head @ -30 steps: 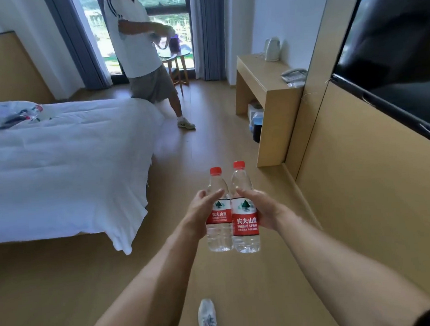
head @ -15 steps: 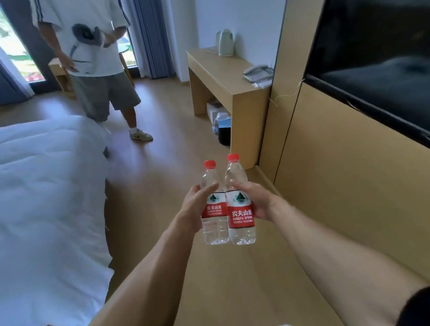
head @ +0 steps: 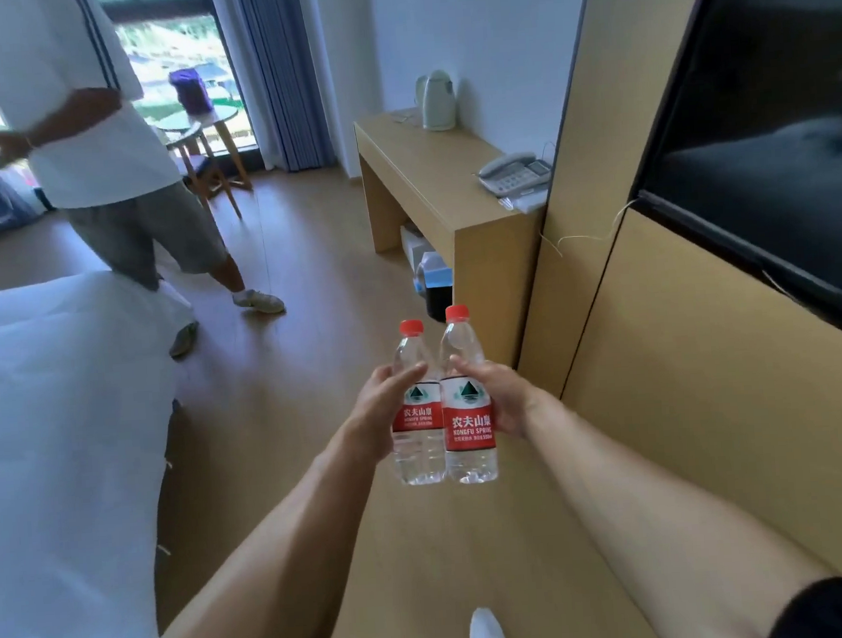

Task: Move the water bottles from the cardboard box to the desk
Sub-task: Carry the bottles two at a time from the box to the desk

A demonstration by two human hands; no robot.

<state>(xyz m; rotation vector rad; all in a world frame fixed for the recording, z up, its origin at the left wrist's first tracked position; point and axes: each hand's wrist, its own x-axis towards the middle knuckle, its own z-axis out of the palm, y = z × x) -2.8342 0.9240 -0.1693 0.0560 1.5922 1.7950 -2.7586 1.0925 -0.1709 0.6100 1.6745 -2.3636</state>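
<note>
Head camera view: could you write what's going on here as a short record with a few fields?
Place: bedroom with a bed and a wooden desk
Left hand: grips the left water bottle
Right hand: grips the right water bottle
Bottles: upright, side by side, red caps, carried above the floor
On desk: kettle, telephone
Also present: another person near the window
Progress: bottles not yet on desk

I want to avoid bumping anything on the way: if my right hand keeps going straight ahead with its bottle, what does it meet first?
Probably the near end panel of the desk; the right hand and its water bottle point that way, though depth is unclear.
</note>
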